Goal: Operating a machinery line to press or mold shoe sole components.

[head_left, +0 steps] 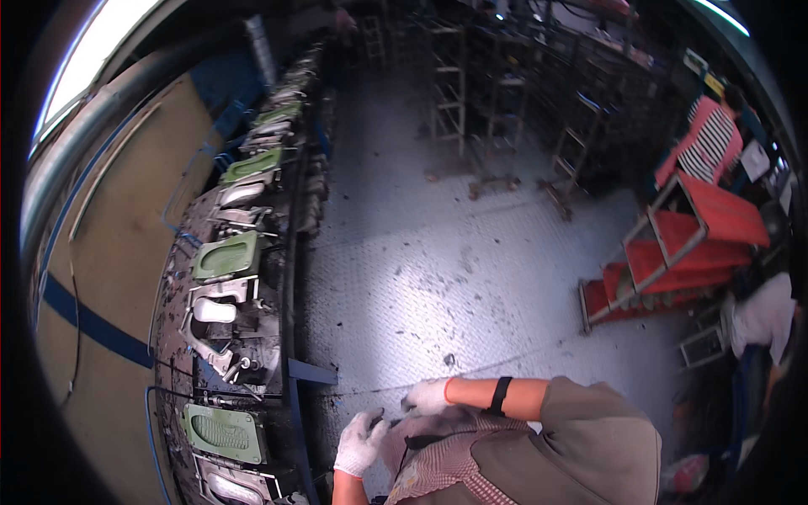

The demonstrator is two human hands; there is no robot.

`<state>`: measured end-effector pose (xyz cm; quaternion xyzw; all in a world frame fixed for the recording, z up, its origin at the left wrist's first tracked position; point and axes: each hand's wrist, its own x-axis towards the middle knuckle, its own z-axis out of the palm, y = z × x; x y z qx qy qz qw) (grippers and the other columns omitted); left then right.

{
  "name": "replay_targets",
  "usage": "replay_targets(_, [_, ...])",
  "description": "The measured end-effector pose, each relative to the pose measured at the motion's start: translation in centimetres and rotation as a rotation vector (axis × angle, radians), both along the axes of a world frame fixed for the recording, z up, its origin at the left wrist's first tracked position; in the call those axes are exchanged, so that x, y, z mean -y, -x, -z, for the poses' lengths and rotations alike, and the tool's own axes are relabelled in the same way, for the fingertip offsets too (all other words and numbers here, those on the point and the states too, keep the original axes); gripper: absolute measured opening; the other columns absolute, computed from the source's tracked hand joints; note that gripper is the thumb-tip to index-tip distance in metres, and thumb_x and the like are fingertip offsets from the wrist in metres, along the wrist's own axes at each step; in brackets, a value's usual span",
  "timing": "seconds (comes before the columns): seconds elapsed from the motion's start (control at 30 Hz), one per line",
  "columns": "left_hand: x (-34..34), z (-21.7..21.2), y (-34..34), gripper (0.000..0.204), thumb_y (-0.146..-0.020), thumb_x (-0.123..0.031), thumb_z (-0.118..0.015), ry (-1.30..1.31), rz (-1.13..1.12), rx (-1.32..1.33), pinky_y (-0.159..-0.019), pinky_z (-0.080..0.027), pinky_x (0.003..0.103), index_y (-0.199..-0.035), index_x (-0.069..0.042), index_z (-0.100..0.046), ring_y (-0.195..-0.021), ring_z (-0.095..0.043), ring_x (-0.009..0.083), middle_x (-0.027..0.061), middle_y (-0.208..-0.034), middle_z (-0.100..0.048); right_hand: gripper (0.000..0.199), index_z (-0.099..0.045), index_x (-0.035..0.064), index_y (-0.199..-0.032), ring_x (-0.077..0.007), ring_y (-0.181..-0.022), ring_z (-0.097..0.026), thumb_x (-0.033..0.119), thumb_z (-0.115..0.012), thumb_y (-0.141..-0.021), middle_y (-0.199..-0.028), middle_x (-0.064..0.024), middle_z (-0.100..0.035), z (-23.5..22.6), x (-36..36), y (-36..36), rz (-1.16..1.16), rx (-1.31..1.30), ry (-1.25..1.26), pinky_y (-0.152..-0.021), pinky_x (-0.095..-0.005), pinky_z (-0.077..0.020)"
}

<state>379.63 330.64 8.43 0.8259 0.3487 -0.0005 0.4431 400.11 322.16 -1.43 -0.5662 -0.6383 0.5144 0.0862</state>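
Both my hands wear white knitted gloves and are held close together in front of my checked apron [446, 463]. My left hand [360, 443] is raised just right of the workbench edge, its fingers loosely bent and apart, with dark patches near the tips. My right hand [427, 396] is slightly farther forward, its fingers curled inward. Something dark shows at those fingertips, too small to make out. Neither hand touches the molds. Nearest to my left hand on the line is an open mold with a green sole-shaped plate [223, 433] and a metal half [231, 486] beside it.
A long row of open shoe-sole molds [225, 257] runs away on the left, with a blue bracket [313, 372] jutting from its edge. A red-shelved rack [665, 252] stands at right, near a person in stripes [709, 139] and another in a pale top [762, 316]. Metal racks [450, 93] stand farther off.
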Motion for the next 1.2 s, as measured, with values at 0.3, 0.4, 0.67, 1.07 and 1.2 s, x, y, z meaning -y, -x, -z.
replay_targets(0.3, [6.1,-11.1,-7.6,0.031,-0.088,-0.009,-0.057,0.177,0.235,-0.015,-0.086,-0.050,0.034,-0.114,0.007,-0.061,-0.095,-0.065,0.0242,0.0168,-0.103,-0.068,0.029,-0.072,0.0050,-0.091,-0.0371,-0.080,-0.068,0.028,-0.057,-0.083,-0.086,-0.0174,-0.070,-8.5,11.6,-9.2,-0.350,0.396,-0.228,-0.073,-0.0474,-0.0536])
replay_targets(0.4, [7.6,-12.4,-9.9,0.029,-0.089,-0.008,-0.057,0.229,0.408,-0.035,-0.087,-0.050,0.031,-0.114,0.006,-0.061,-0.096,-0.065,0.0204,0.0142,-0.102,-0.069,0.026,-0.070,0.0061,-0.091,-0.0371,-0.078,-0.067,0.026,-0.056,-0.083,-0.082,-0.0172,-0.069,-13.4,15.4,-9.2,0.118,0.317,-0.263,-0.072,-0.0482,-0.0529])
replay_targets(0.67, [16.7,-17.8,-7.3,0.028,-0.092,-0.007,-0.057,0.569,0.677,0.087,-0.088,-0.050,0.032,-0.118,0.006,-0.059,-0.099,-0.065,0.0206,0.0132,-0.109,-0.067,0.031,-0.063,0.0054,-0.110,-0.0372,-0.094,-0.065,0.028,-0.052,-0.092,-0.102,-0.0188,-0.068,-19.5,30.2,8.4,1.056,0.057,0.028,-0.084,-0.0448,-0.0504])
replay_targets(1.07, [31.3,-19.5,-5.4,0.037,-0.096,-0.024,-0.056,0.905,0.639,0.056,-0.083,-0.053,0.036,-0.121,0.003,-0.056,-0.096,-0.066,0.0247,0.0160,-0.110,-0.066,0.041,-0.061,0.0082,-0.124,-0.0367,-0.104,-0.064,0.031,-0.051,-0.092,-0.112,-0.0207,-0.067,-25.5,49.8,23.0,1.125,0.082,0.258,-0.092,-0.0424,-0.0487])
replay_targets(1.2, [39.2,-19.1,-3.1,0.035,-0.096,-0.023,-0.056,0.753,0.572,0.081,-0.081,-0.053,0.033,-0.120,0.003,-0.057,-0.094,-0.066,0.0220,0.0141,-0.106,-0.067,0.038,-0.063,0.0106,-0.122,-0.0372,-0.103,-0.064,0.032,-0.047,-0.095,-0.113,-0.0196,-0.067,-23.1,58.7,26.4,1.171,0.162,0.104,-0.093,-0.0423,-0.0488])
